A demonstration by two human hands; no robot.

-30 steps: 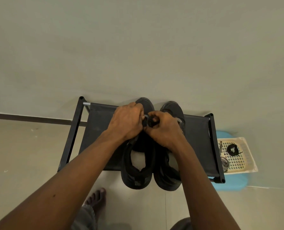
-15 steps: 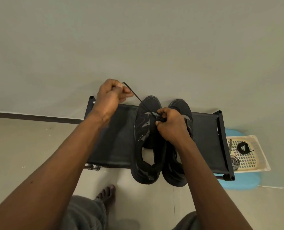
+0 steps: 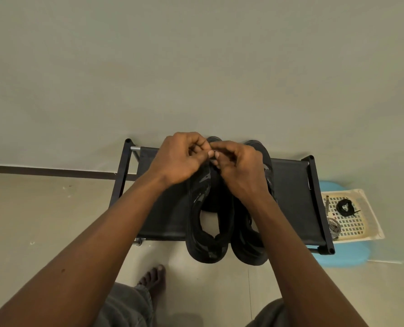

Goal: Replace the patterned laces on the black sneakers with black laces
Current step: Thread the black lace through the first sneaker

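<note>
A black bench (image 3: 290, 197) stands on the floor (image 3: 43, 220) by the wall (image 3: 196, 67), two black sneakers (image 3: 196, 201) side by side on it, heels overhanging.

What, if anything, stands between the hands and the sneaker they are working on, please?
Nothing visible does: the left hand and right hand meet directly over the front of the left sneaker on the rack.
</note>
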